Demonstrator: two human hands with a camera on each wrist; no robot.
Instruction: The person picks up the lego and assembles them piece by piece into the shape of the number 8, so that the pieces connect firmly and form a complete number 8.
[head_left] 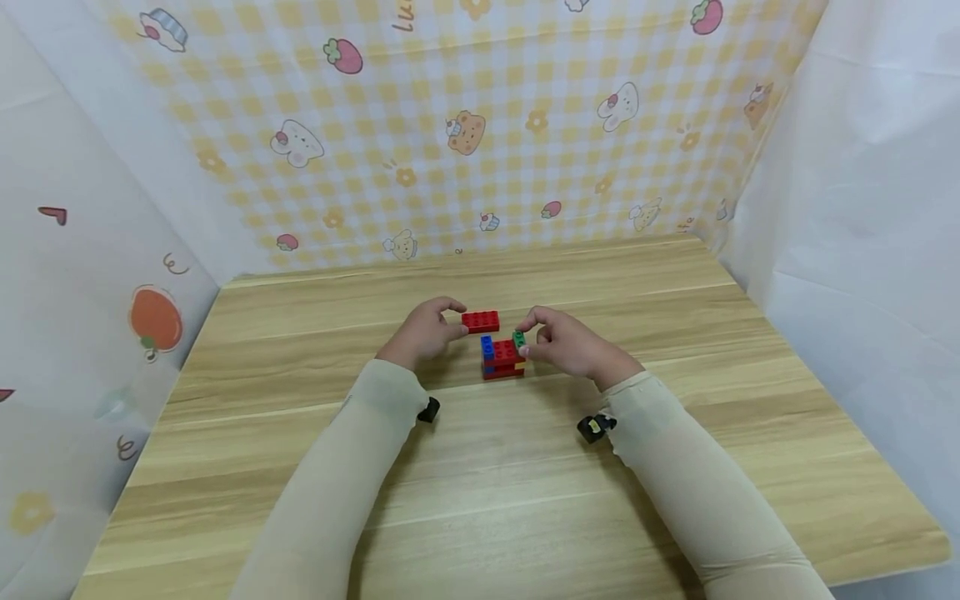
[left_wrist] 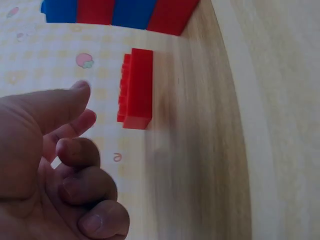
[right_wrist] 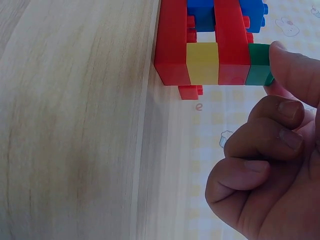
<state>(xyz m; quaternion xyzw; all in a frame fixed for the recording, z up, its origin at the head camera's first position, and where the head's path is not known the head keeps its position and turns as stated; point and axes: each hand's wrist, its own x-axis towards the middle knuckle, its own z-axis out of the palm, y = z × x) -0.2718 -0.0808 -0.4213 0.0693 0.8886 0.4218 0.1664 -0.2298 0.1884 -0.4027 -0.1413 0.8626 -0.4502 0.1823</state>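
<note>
On the table stands a small stack of building bricks: a lower red brick (right_wrist: 172, 50), a blue and a yellow brick (right_wrist: 203, 64) at its ends, then an upper red brick (right_wrist: 233, 55). Its top carries a blue brick (head_left: 487, 348) on the left and a green brick (head_left: 519, 340) on the right. Thumb and index finger of my right hand (head_left: 566, 340) pinch that green brick at the stack's upper right end. Just behind the stack lies a loose red brick (head_left: 481, 322). Beside its left end is my left hand (head_left: 429, 332), thumb and index finger apart, nothing between them.
The wooden table (head_left: 480, 517) stretches out on all sides of the bricks. A yellow checked cloth (head_left: 420, 92) hangs behind its back edge, with white cloth (head_left: 862, 233) along the right. A black wrist device (head_left: 592, 428) sits under the right cuff.
</note>
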